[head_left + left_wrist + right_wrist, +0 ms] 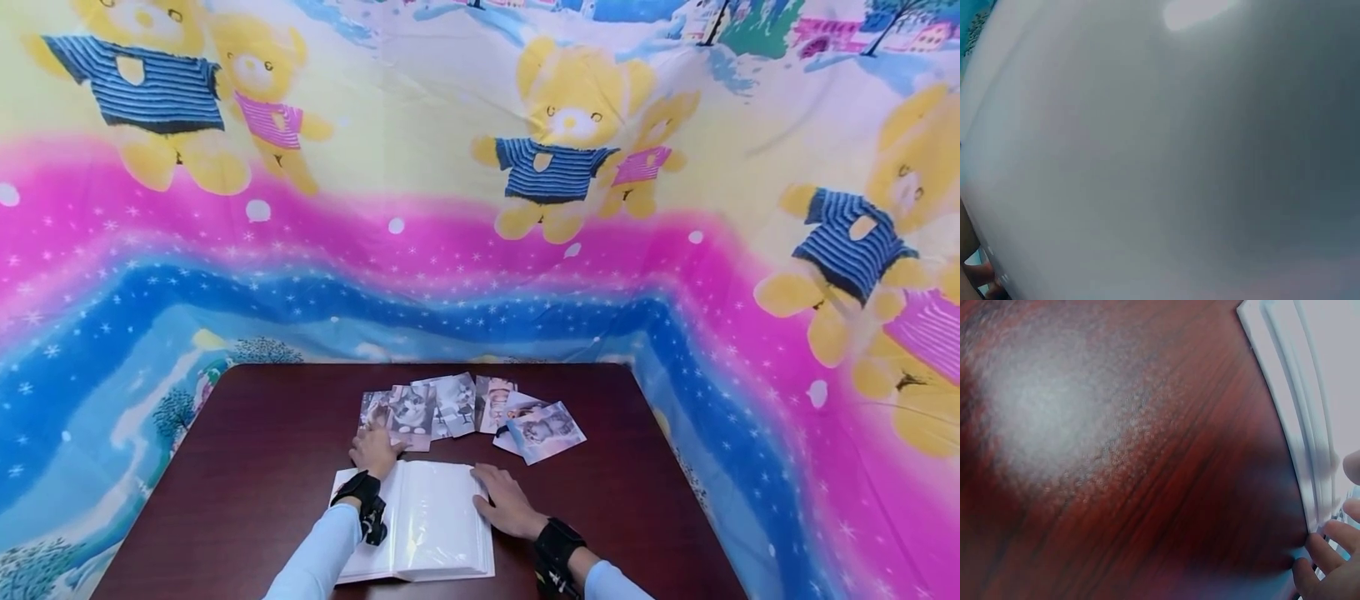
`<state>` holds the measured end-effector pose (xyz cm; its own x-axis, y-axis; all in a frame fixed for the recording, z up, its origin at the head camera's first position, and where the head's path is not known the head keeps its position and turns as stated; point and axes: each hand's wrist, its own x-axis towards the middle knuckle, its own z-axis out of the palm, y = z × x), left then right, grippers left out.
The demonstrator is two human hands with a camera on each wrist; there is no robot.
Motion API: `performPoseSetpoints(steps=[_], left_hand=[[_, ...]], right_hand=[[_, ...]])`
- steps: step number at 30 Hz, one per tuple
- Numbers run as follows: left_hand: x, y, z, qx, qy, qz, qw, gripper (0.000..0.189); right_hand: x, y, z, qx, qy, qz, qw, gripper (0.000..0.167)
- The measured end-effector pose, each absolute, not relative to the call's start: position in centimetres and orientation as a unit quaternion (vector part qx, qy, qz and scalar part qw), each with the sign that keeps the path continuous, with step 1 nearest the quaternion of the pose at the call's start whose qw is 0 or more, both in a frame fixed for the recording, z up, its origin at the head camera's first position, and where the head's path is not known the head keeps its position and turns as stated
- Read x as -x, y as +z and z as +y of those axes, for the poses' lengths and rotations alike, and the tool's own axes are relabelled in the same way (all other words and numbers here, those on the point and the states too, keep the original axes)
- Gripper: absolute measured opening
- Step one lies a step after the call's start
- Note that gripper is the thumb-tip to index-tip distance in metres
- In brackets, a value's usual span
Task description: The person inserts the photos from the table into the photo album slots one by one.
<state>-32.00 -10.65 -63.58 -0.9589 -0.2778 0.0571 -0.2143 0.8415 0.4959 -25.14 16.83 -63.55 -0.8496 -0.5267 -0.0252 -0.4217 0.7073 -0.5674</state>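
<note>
An open photo album [442, 517] with white pages under glossy clear film lies flat at the table's front. My left hand [377, 454] is over the album's upper left corner, its fingertips by the lower edge of a cat photo [412, 412]; whether they touch it, I cannot tell. Along the album's right edge rests my right hand [508, 502], with its fingers at the upper right corner. In the right wrist view, those fingers [1325, 553] lie spread at the stacked page edges. A pale page surface [1116, 156] fills most of the left wrist view.
Several loose photos lie overlapping behind the album, including a tilted one [546, 432] at the right end. The dark wooden table [247, 475] has a glossy top. A printed teddy-bear cloth [420, 167] hangs around its back and sides.
</note>
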Motion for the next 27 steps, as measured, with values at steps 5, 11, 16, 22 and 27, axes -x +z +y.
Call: performPoseSetpoints(steps=[5,11,16,22,27], left_hand=[[32.1,-63.1,-10.4,-0.165,-0.262,-0.950,0.051,0.067],[32.2,-62.4,-10.3,-0.187,-0.295,-0.937,0.003,0.069],[32.1,-61.9,-10.6,-0.167,-0.303,-0.938,-0.001,0.056],[31.5,-61.3,-11.9,-0.091,-0.365,-0.921,0.101,0.017],[30.6,-60.3,-14.0,-0.071,-0.424,-0.896,0.114,0.017]], right_hand=[[25.1,-63.9,16.9,0.258,-0.280,0.920,0.096,0.046],[25.0,-63.8,16.9,0.248,-0.288,0.919,0.106,0.047],[24.7,-63.7,17.0,0.244,-0.293,0.918,0.110,0.048],[25.0,-63.6,16.9,0.243,-0.277,0.925,0.097,0.049],[25.7,-63.1,16.6,0.252,-0.278,0.923,0.083,0.046]])
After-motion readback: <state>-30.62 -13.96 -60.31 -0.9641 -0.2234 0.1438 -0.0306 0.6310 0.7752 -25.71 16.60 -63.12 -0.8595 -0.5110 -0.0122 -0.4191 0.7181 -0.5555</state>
